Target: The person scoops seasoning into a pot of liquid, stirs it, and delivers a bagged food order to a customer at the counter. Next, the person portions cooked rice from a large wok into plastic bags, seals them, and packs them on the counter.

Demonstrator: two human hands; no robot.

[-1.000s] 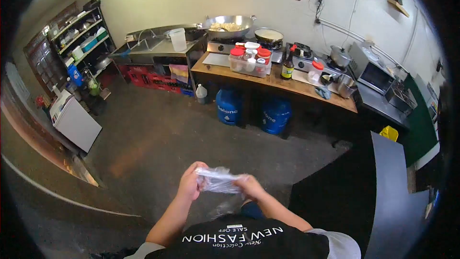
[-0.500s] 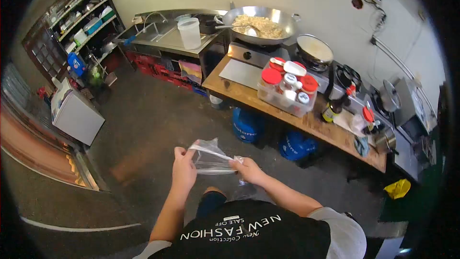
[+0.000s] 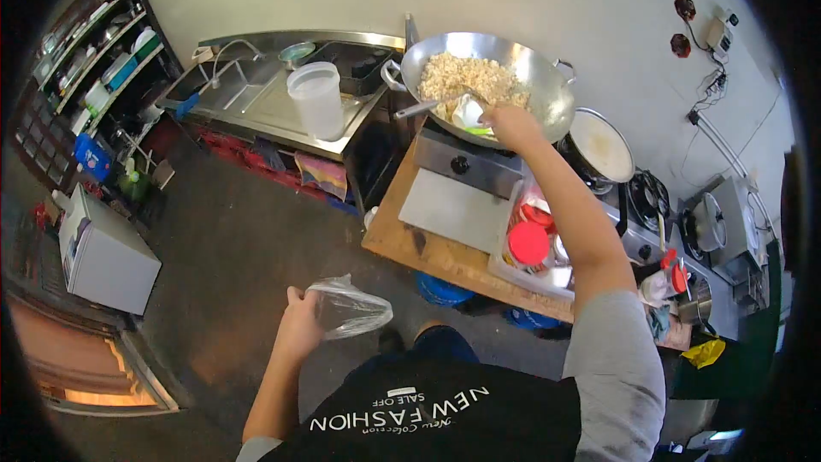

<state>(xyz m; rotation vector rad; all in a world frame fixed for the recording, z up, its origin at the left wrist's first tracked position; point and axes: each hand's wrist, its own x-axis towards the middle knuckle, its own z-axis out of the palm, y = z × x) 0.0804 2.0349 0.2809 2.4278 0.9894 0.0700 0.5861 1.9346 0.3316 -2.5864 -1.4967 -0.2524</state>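
Observation:
My left hand (image 3: 299,321) pinches the rim of a clear plastic bag (image 3: 355,312), which hangs partly open to its right, above the floor. My right hand (image 3: 513,127) reaches over the near rim of a large metal wok (image 3: 552,90). Its curled fingers are on a white scoop (image 3: 468,111) with a bright green part beside it; the fingertips are partly hidden. Loose pale-brown food (image 3: 466,77) lies in the wok around the scoop. A metal ladle handle (image 3: 417,109) rests across the wok's left rim.
A wooden counter (image 3: 389,231) carries a plastic bin of red-lidded jars (image 3: 528,244), partly behind my right arm. A pot of pale liquid (image 3: 601,145) stands right of the wok. Left are a steel sink (image 3: 248,90), a translucent bucket (image 3: 316,103) and a white chest (image 3: 111,244).
My right hand has let go of the bag and moved up and right to the scoop in the wok. The left hand keeps the bag, lower and further left. My view has shifted.

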